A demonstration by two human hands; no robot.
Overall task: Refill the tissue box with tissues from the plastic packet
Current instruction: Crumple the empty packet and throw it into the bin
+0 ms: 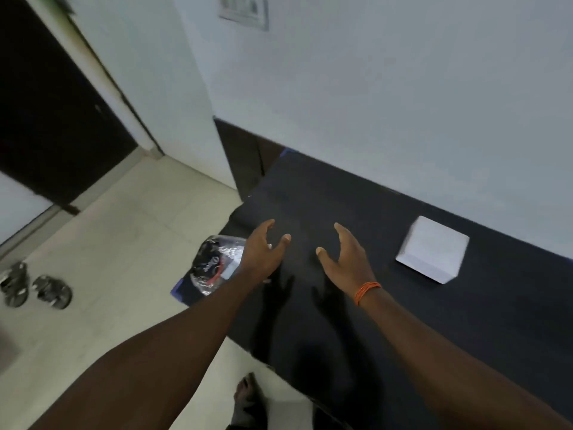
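Note:
A white tissue box (432, 249) stands on the black table (387, 305), to the right of both hands. A shiny plastic packet (214, 263) with black and red print lies at the table's left edge, partly hidden behind my left wrist. My left hand (263, 252) hovers over the table just right of the packet, fingers spread, holding nothing. Palm turned inward, my right hand (347, 259) hangs a short way from the left one, fingers apart and empty. An orange thread band circles the right wrist.
The table runs along a pale wall (403, 103). Left of it is tiled floor (124, 243) with a pair of sandals (35, 288). A dark door (46, 119) stands at the far left. My bare foot (248, 395) shows below the table's edge.

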